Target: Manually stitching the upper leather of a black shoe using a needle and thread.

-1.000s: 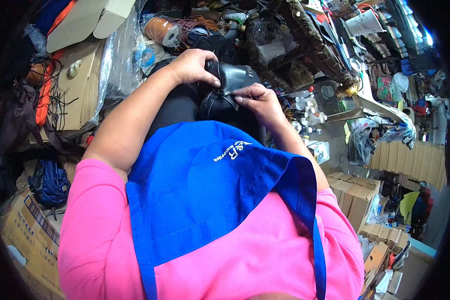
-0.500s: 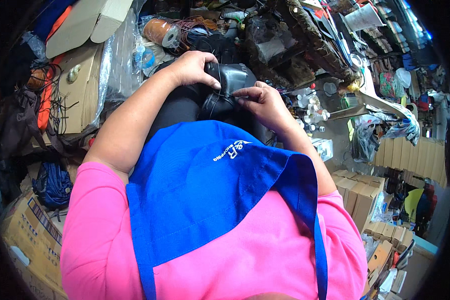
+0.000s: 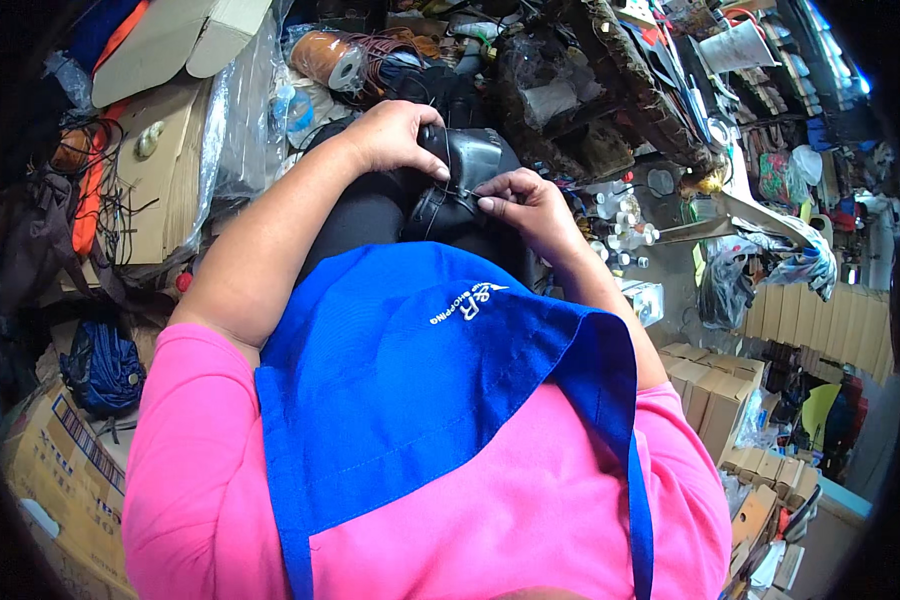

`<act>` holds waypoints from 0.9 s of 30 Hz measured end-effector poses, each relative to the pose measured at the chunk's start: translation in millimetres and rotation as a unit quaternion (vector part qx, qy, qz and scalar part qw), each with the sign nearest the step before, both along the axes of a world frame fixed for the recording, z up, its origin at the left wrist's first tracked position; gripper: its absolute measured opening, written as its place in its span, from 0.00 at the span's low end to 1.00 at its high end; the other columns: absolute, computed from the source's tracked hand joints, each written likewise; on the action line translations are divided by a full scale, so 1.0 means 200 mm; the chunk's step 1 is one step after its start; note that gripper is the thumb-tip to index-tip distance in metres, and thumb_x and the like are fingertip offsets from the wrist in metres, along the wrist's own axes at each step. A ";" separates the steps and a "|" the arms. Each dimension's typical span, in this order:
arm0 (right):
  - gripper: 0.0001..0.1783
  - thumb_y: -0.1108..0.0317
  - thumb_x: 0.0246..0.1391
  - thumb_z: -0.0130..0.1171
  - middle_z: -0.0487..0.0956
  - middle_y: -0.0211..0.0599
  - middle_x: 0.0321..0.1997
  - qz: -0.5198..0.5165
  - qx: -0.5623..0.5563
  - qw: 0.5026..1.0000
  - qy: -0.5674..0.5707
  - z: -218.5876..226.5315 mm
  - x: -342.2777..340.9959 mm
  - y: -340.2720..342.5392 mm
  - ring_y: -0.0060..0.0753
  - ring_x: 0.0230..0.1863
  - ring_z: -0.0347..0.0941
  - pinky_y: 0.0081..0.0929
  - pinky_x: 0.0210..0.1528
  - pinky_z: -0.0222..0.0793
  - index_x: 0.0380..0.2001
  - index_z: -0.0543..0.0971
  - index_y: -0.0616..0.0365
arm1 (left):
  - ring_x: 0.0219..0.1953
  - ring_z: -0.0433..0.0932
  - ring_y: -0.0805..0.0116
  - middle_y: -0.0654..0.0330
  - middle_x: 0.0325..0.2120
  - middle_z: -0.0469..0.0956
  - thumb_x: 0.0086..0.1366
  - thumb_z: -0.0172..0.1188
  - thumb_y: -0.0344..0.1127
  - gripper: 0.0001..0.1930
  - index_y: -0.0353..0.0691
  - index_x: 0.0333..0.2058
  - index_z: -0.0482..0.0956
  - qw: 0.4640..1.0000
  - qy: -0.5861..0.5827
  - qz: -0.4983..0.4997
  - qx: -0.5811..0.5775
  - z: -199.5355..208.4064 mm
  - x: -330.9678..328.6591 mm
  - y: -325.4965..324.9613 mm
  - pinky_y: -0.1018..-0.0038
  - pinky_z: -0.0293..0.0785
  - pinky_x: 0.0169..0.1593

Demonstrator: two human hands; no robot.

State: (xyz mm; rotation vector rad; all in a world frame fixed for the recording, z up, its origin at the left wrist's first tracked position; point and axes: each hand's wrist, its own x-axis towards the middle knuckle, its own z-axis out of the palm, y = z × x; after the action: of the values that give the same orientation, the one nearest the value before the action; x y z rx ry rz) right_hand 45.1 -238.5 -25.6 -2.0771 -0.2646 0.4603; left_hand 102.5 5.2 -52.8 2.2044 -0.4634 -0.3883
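Note:
Over my lap sits a black leather piece that looks like a shoe [image 3: 473, 152], its shiny top facing up. My left hand [image 3: 395, 140] grips its left side, thumb on top near the seam and the other fingers wrapped behind, partly hidden. A dark thread or cord runs along the seam across the leather, and a thin strand rises beside my left thumb. On the right edge of that seam, my right hand [image 3: 530, 205] is closed, thumb and forefinger pinched together. What lies between these fingertips is too small to make out. A blue apron [image 3: 400, 370] covers my front.
Flat cardboard [image 3: 165, 170] and plastic sheeting lie at the left, with an orange thread spool [image 3: 328, 62] at the far side. Several small bottles [image 3: 625, 220] stand right of my right hand. Stacked cardboard boxes [image 3: 710, 390] are farther right, a dark blue bag [image 3: 103, 368] at left.
My right hand's fingers have curled in more and shifted slightly right at the seam. My left hand keeps its grip on the shoe. The whole view has shifted a little.

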 end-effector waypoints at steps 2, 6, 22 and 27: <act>0.09 0.71 0.45 0.67 0.76 0.28 0.32 0.017 0.024 1.000 0.007 -0.02 0.00 -0.01 0.18 0.36 0.69 0.19 0.40 0.65 0.32 0.82 0.59 | 0.34 0.78 0.64 0.53 0.31 0.80 0.36 0.75 0.43 0.30 0.36 0.39 0.77 1.000 0.005 -0.003 -0.004 0.00 0.00 0.00 0.71 0.72 0.40; 0.08 0.70 0.44 0.68 0.77 0.28 0.29 -0.037 0.106 0.990 0.085 -0.03 0.00 0.04 0.17 0.31 0.70 0.18 0.35 0.66 0.29 0.81 0.60 | 0.34 0.79 0.60 0.53 0.31 0.80 0.36 0.75 0.46 0.30 0.39 0.39 0.78 1.000 -0.011 0.018 0.000 0.00 0.00 -0.02 0.68 0.73 0.40; 0.11 0.68 0.46 0.62 0.75 0.36 0.26 0.082 -0.110 0.976 -0.170 0.06 -0.06 0.06 0.36 0.34 0.72 0.33 0.41 0.63 0.36 0.82 0.50 | 0.31 0.71 0.66 0.58 0.31 0.68 0.54 0.52 0.18 0.20 0.39 0.45 0.79 0.989 -0.053 0.081 -0.114 0.20 -0.36 0.16 0.75 0.69 0.41; 0.14 0.68 0.49 0.59 0.72 0.32 0.28 0.082 -0.124 0.964 -0.219 0.03 -0.10 0.05 0.35 0.38 0.68 0.34 0.46 0.55 0.40 0.82 0.41 | 0.32 0.72 0.64 0.61 0.28 0.73 0.50 0.62 0.24 0.07 0.42 0.30 0.82 0.968 -0.245 0.054 -0.012 0.21 -0.36 0.09 0.72 0.69 0.37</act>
State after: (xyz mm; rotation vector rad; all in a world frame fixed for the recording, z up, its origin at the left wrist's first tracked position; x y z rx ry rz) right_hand 24.6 -228.0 -20.0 -2.4011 -0.6735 0.1257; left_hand 29.5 24.1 -11.2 2.2839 -0.6010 0.2292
